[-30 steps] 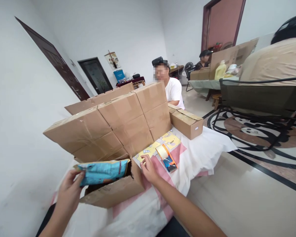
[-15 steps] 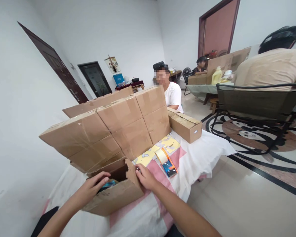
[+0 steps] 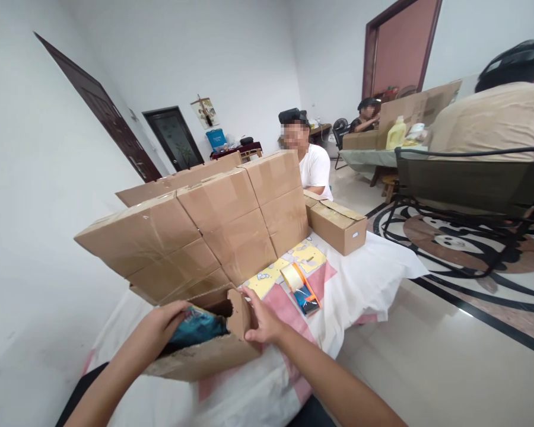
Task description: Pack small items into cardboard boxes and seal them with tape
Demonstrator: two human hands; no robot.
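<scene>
An open cardboard box (image 3: 204, 359) sits on the cloth-covered table in front of me. A shiny blue packet (image 3: 198, 326) shows above its near wall; what lies lower in the box is hidden. My left hand (image 3: 167, 320) is closed on the packet's upper left edge, fingertips partly out of sight. At the box's right end, my right hand (image 3: 264, 317) touches the raised end flap (image 3: 238, 314), thumb and forefinger spread apart. A tape dispenser (image 3: 301, 287) with a roll of clear tape lies to the right of that hand.
Taped cartons (image 3: 235, 219) form a wall just behind the open box. A long closed carton (image 3: 338, 224) stands at the table's right. A person in a white shirt (image 3: 315, 169) sits across; another in beige (image 3: 498, 124) sits in a chair (image 3: 467, 178) at right.
The blue packet shows much more above the box wall, with my left hand now closed on its edge. My right hand's thumb and forefinger have spread wider at the box end.
</scene>
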